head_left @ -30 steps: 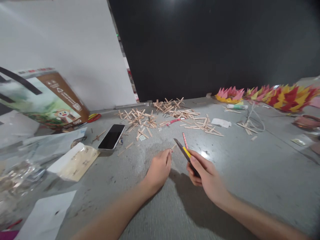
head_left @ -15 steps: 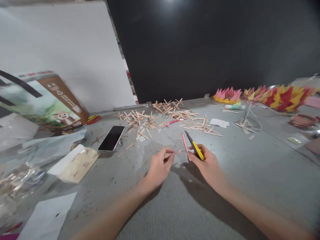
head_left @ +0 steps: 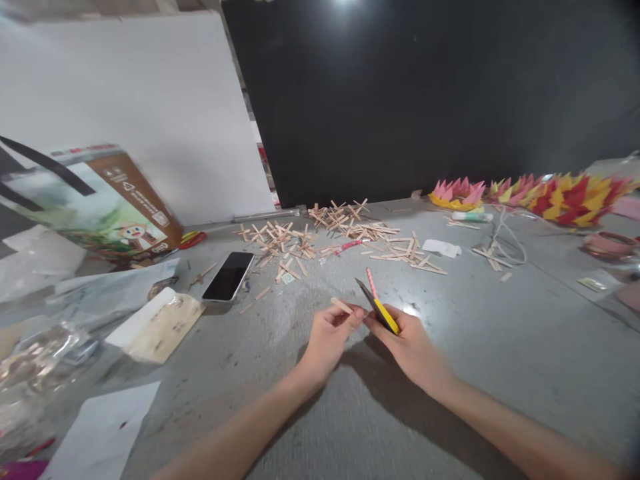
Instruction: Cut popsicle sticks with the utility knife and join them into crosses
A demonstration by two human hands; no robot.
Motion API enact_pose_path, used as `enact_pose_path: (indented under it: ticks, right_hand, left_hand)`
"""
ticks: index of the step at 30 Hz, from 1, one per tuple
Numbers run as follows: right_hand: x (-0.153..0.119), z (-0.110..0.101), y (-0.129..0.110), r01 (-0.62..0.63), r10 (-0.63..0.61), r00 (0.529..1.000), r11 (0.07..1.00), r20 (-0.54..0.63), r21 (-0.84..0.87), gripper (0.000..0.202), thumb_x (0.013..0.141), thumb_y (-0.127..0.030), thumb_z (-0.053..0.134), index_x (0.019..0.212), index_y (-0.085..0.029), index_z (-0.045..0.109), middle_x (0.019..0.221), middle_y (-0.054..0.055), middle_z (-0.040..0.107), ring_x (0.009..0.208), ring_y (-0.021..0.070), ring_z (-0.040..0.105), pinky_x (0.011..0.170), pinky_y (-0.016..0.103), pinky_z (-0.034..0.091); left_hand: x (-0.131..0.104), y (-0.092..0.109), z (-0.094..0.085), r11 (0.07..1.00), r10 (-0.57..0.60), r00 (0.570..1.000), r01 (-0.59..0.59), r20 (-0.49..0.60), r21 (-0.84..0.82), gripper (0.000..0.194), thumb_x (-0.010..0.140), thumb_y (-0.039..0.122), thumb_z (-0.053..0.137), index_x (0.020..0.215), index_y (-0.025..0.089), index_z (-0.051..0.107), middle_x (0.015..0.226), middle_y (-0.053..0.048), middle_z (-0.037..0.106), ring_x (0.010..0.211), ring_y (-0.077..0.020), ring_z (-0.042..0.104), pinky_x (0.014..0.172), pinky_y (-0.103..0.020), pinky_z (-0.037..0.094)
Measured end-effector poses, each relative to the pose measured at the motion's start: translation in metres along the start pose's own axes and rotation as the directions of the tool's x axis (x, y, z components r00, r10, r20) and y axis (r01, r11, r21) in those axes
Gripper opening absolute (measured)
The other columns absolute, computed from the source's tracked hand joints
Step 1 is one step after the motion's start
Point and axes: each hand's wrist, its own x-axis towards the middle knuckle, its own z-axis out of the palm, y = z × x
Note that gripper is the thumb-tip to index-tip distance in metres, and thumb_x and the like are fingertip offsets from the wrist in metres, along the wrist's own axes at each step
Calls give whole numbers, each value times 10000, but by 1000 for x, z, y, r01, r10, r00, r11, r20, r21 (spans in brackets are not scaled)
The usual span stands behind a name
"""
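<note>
Between the fingers of my left hand (head_left: 331, 335) is a short flat wooden stick (head_left: 342, 305), its pale end pointing up and left. My right hand (head_left: 406, 343) grips a yellow box cutter (head_left: 387, 315) with its dark blade pointing up and to the left. A thin pink patterned strip (head_left: 371, 281) sticks up behind the knife, also from the right hand; its lower part is hidden. The fingertips of both hands nearly meet over the grey table (head_left: 320, 427). Beyond them lies a pile of wooden sticks (head_left: 280, 240), many joined in crosses.
A phone (head_left: 229, 277) lies left of the sticks, near a printed bag (head_left: 125, 213) and plastic packets (head_left: 165, 327). At right are folded-paper pieces (head_left: 575, 200), a glue stick (head_left: 471, 217), white cord (head_left: 507, 243) and a tape roll (head_left: 607, 244). A black panel (head_left: 425, 100) stands behind.
My hands have come together, the right one moving left. The knife has tilted further left, crossing in front of the pink strip. The wooden stick in my left hand now shows more clearly.
</note>
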Motion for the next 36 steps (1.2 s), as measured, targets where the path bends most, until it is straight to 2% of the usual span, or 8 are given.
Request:
enact_pose_path:
  ticks: [5,8,10,14,16,20,27,36]
  right_hand:
    - [-2,0,1,44,-45,999,998,27,39,309,974,-512,622,971,-208,676,837,2,632,778,179,551,690,267,427]
    - [3,-10,11,116,-116,993,993,5,-20,408,1037,-569,488,990,-206,667,725,-20,537,691,163,505,644,267,402]
    - [7,-19,19,154,-153,988,986,23,-61,436,1072,-560,401,1082,-215,668,702,-24,525,663,166,508,623,270,404]
    - [15,-32,28,259,-254,966,938,51,-229,359,1070,-492,463,1274,-255,639,1001,46,703,871,213,653,764,311,501]
    - [18,-35,30,343,-331,939,896,90,-283,328,1073,-434,479,1307,-270,639,1132,71,700,991,231,665,851,333,518]
    - [20,-37,32,448,-420,894,832,156,-328,345,1092,-294,432,1368,-319,637,1176,65,666,1046,211,654,926,337,515]
    - [25,-41,36,468,-435,884,807,174,-360,405,1061,-217,454,1388,-342,658,1138,64,684,1015,212,674,906,343,554]
    - [26,-42,38,453,-417,892,820,178,-350,345,1066,-239,466,1312,-312,697,1158,68,691,1051,224,664,929,355,540]
  left_hand:
    - [-5,-3,5,1000,22,1000,-21,15,-18,378,946,513,660,864,149,719,919,-80,737,893,-201,686,925,-342,515]
    - [1,-5,-3,993,-28,999,30,26,-112,437,962,573,614,896,143,659,765,-37,667,672,-158,652,715,-306,527]
    - [5,-8,-8,986,-63,997,70,47,-149,433,962,584,615,967,151,620,660,37,548,521,-99,533,556,-242,427]
    - [7,-14,-13,977,-28,997,44,78,-209,421,954,563,649,1109,190,531,638,102,390,508,-63,359,514,-193,287]
    - [5,-15,-12,975,-22,994,45,107,-217,417,962,566,637,1118,204,500,660,103,379,527,-64,326,525,-193,267]
    - [1,-13,-10,970,-34,989,68,145,-233,439,945,599,647,1044,206,478,694,97,383,559,-64,325,543,-196,266]
    - [2,-13,-17,981,-146,968,169,203,-99,435,967,582,614,877,160,557,576,77,442,498,-65,365,510,-220,253]
    - [2,-9,-18,983,-118,966,147,228,-112,431,969,563,616,843,151,600,566,74,424,498,-66,345,515,-221,250]
